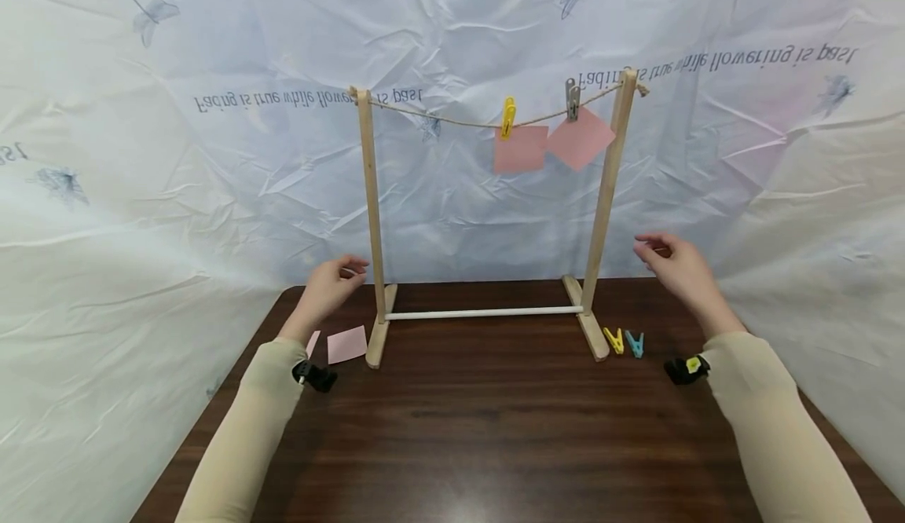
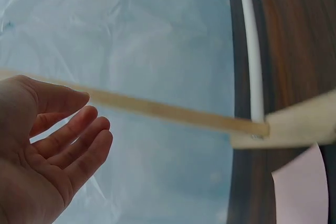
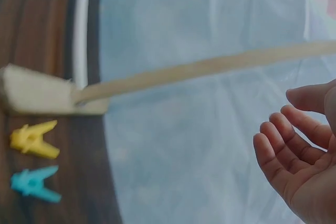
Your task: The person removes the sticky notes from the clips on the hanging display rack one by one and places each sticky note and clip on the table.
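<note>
My left hand [image 1: 335, 286] hovers beside the left post [image 1: 371, 201] of a wooden stand, its loosely curled fingers holding nothing. Below it, pink paper [image 1: 347, 345] lies on the table, with another piece partly hidden by the wrist. Right of the other post [image 1: 610, 193], my right hand [image 1: 679, 270] is raised, also bare, fingers relaxed. A yellow clothespin [image 1: 613, 341] and a blue clothespin [image 1: 635, 344] lie below it on the table. From the twine [image 1: 445, 120] hang two pink papers, one under a yellow clothespin [image 1: 507, 118], the other under a grey clothespin [image 1: 573, 102].
A white rod [image 1: 484, 313] joins the stand's two wooden feet low over the dark wooden table [image 1: 467, 413]. Pale printed cloth [image 1: 481, 217] hangs behind the stand and along both sides. Each wrist wears a black camera strap.
</note>
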### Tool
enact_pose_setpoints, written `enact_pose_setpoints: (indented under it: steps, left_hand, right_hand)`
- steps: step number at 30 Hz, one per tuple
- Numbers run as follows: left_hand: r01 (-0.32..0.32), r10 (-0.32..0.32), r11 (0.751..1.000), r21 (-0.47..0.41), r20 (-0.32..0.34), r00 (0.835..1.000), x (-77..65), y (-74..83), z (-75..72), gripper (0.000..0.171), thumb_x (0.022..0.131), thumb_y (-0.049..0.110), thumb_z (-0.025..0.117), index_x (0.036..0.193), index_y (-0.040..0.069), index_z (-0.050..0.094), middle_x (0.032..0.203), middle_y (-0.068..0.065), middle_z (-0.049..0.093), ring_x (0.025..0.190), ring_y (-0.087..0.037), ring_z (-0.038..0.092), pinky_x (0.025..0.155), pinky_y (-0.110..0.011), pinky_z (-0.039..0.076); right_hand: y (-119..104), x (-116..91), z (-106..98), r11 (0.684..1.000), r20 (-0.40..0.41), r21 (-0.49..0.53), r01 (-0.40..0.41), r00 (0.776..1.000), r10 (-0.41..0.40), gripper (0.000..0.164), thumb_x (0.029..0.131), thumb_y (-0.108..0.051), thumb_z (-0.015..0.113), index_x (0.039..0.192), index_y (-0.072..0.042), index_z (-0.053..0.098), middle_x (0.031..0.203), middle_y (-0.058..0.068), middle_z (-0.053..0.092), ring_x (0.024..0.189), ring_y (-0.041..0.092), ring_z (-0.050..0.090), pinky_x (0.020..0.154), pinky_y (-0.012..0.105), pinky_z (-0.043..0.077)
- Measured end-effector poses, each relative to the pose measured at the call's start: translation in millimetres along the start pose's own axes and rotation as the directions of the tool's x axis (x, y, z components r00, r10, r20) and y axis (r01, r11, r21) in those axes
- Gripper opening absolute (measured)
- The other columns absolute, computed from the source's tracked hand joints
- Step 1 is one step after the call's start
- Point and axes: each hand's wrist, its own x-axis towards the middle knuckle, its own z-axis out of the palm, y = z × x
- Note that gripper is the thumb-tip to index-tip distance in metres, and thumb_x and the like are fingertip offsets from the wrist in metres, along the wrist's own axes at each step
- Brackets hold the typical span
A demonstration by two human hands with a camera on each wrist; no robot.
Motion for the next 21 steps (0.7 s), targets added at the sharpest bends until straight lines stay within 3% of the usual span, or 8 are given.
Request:
enact_pose_setpoints:
  steps: [6, 13, 21]
  left_hand:
    - [-0.03, 0.031, 0.999, -0.023, 0.02, 0.999, 9.9, 23.9, 4.6, 0.028, 0.101, 0.017, 0.063, 0.126, 0.006, 0.066, 0.114, -0.014, 0.068, 0.108, -0.035, 0.065, 0.084, -0.049, 0.054]
    - [-0.076, 0.079, 0.994, -0.072, 0.037, 0.996, 26.5, 49.8, 4.8, 0.03, 0.101, 0.023, 0.064, 0.129, 0.012, 0.064, 0.117, -0.011, 0.066, 0.111, -0.031, 0.062, 0.087, -0.049, 0.053]
    - [-0.146, 0.148, 0.987, -0.069, 0.024, 0.989, 40.4, 85.2, 6.1, 0.031, 0.101, 0.025, 0.064, 0.13, 0.015, 0.064, 0.119, -0.007, 0.066, 0.11, -0.027, 0.063, 0.088, -0.047, 0.053]
  right_hand:
    - [-23, 10, -3, 0.999, -0.031, 0.04, 0.026, 0.999, -0.025, 0.06, 0.104, -0.049, 0.049, 0.14, -0.002, 0.056, 0.124, 0.023, 0.062, 0.103, 0.038, 0.062, 0.071, 0.02, 0.047]
    - [-52, 19, -11, 0.994, -0.063, 0.075, 0.083, 0.995, -0.079, 0.058, 0.103, -0.049, 0.052, 0.138, -0.004, 0.058, 0.122, 0.019, 0.063, 0.088, 0.007, 0.06, 0.073, 0.018, 0.047]
    - [-92, 28, -19, 0.983, -0.082, 0.112, 0.148, 0.987, -0.139, 0.052, 0.102, -0.047, 0.054, 0.138, -0.008, 0.06, 0.122, 0.013, 0.062, 0.092, 0.006, 0.058, 0.076, 0.02, 0.05]
